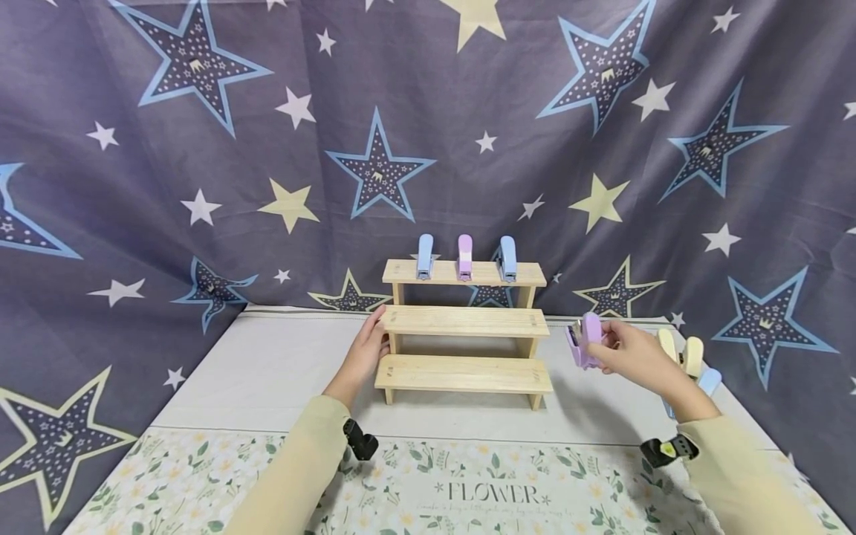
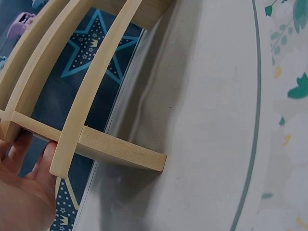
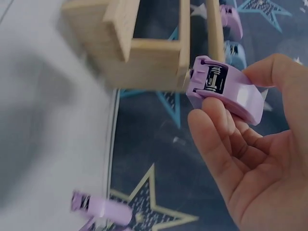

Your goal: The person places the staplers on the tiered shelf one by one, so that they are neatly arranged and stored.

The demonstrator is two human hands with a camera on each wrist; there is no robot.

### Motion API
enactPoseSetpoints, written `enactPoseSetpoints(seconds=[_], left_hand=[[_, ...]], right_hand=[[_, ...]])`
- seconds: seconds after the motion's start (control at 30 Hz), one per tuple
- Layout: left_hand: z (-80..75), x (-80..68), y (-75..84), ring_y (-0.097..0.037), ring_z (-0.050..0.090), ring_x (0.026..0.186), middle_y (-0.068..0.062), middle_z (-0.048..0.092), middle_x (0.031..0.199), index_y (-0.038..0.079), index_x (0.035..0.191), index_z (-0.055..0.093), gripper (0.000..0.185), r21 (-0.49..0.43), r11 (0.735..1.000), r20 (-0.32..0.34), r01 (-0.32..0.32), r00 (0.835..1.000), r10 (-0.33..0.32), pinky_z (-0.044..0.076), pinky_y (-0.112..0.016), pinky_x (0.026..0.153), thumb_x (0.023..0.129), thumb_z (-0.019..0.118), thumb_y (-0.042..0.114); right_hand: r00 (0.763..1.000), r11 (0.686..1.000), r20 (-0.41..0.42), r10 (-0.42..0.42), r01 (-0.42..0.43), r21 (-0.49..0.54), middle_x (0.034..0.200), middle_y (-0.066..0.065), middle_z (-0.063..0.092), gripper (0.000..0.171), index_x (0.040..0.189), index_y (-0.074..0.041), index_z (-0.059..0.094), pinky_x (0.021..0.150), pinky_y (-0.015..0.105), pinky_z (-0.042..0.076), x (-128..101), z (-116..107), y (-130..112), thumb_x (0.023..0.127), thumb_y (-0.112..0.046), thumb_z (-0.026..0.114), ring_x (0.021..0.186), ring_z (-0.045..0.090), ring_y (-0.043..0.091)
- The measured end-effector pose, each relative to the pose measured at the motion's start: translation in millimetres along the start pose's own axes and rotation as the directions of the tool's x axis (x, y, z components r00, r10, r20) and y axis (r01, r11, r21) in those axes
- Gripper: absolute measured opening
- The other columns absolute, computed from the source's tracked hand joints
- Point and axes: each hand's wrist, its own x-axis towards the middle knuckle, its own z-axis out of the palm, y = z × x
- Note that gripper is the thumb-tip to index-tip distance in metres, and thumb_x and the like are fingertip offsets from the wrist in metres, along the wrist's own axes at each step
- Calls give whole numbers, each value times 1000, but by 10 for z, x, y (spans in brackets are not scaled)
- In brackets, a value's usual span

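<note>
A three-step wooden shelf (image 1: 464, 321) stands mid-table. On its top step sit a blue stapler (image 1: 425, 257), a purple stapler (image 1: 464, 257) and another blue stapler (image 1: 508, 258). My left hand (image 1: 373, 340) rests with straight fingers against the shelf's left end; the left wrist view shows my left hand (image 2: 30, 155) touching the shelf's side frame (image 2: 115, 150). Right of the shelf, my right hand (image 1: 600, 346) holds a small purple stapler (image 1: 583, 340) in the air. In the right wrist view the purple stapler (image 3: 226, 89) is pinched between thumb and fingers (image 3: 216, 120), close to the shelf's end (image 3: 144, 53).
Two cream staplers (image 1: 692, 355) and a blue one (image 1: 709, 380) lie on the table behind my right hand. Another purple stapler (image 3: 101, 211) lies on the table near the backdrop. A star-patterned cloth (image 1: 200, 186) hangs behind. A flowered mat (image 1: 468, 490) covers the table's near edge.
</note>
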Motion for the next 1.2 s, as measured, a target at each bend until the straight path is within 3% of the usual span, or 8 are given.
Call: enactPoseSetpoints(seconds=[0.17,0.47,0.7,0.87,1.0,1.13,1.2], left_hand=[[2,-49,79,-47,32,141,-29,23,159,5,160,18,50,19,1000,7,1,1000,-1,33,-53,115,111,24,14],[-22,127,-202,-42,33,142,-22,25,160,16,161,20,50,46,999,-3,-26,1000,26,34,-51,115,112,24,23],[-29,129,-236,-42,35,142,-22,27,160,17,161,22,50,56,998,-17,-36,999,37,35,-51,115,112,24,25],[-27,125,-226,-43,34,142,-23,26,160,15,161,20,50,41,999,-7,-29,1000,29,33,-52,115,112,25,24],[-29,73,-109,-44,31,143,-26,23,160,10,161,18,51,21,1000,14,-11,1000,11,32,-53,116,112,24,20],[-27,71,-123,-43,31,143,-26,24,160,11,161,19,50,38,999,4,-19,1000,19,32,-53,116,112,25,20],[-34,128,-215,-43,32,143,-25,25,160,13,161,20,50,44,999,-6,-30,1000,31,32,-53,116,112,25,23]], right_hand=[[998,998,-15,-60,61,24,82,7,61,29,109,4,56,58,26,58,127,111,-213,89,-15,64,67,65,15],[988,982,-20,-156,157,105,78,6,63,24,103,1,58,56,27,57,386,446,-536,86,-14,66,63,64,15],[984,964,4,-178,174,199,84,9,64,27,105,2,59,55,29,58,602,776,-828,87,-16,67,65,69,25],[981,956,15,-194,185,226,85,7,65,26,104,-1,59,57,27,57,742,1007,-1029,88,-19,69,67,69,23],[979,948,27,-201,188,257,86,6,66,25,103,-3,59,58,27,56,849,1175,-1174,89,-21,70,66,68,17],[980,939,41,-196,176,296,87,6,66,25,101,-4,58,59,27,57,938,1329,-1300,89,-22,70,66,68,15],[981,936,45,-188,165,311,87,7,66,25,100,-4,57,59,27,58,969,1398,-1358,89,-22,70,66,68,15]])
